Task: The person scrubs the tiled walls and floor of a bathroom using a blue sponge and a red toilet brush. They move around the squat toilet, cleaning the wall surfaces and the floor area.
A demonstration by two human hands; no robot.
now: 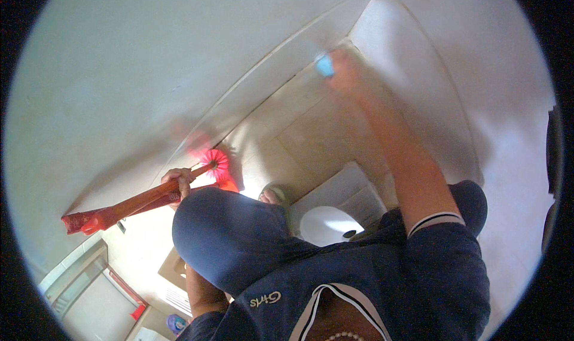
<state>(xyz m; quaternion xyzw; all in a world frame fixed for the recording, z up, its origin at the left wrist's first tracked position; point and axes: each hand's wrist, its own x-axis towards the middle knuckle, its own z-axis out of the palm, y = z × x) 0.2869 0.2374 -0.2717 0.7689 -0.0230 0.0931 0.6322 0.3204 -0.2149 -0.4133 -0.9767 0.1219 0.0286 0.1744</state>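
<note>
My left hand (pixel 179 181) grips the long red-brown handles (pixel 148 197) of a cleaning tool or tools, held slanting beside my knee. At their far end is a round pink bristle head (pixel 214 163), near the foot of the wall. A flat orange-red part (pixel 229 184) shows beside it, mostly hidden by my knee. My right hand (pixel 344 72), blurred, reaches to the floor near the wall corner. It holds a small light-blue piece (pixel 324 66), perhaps a cloth or sponge, close to the wall's base.
A white squat toilet pan (pixel 329 224) with a dark hole sits in a grey raised slab (pixel 354 184) below my body. Pale walls (pixel 134 72) meet beyond the tiled floor (pixel 291 130). At lower left are a red-trimmed frame (pixel 125 287) and a purple-blue object (pixel 175 324).
</note>
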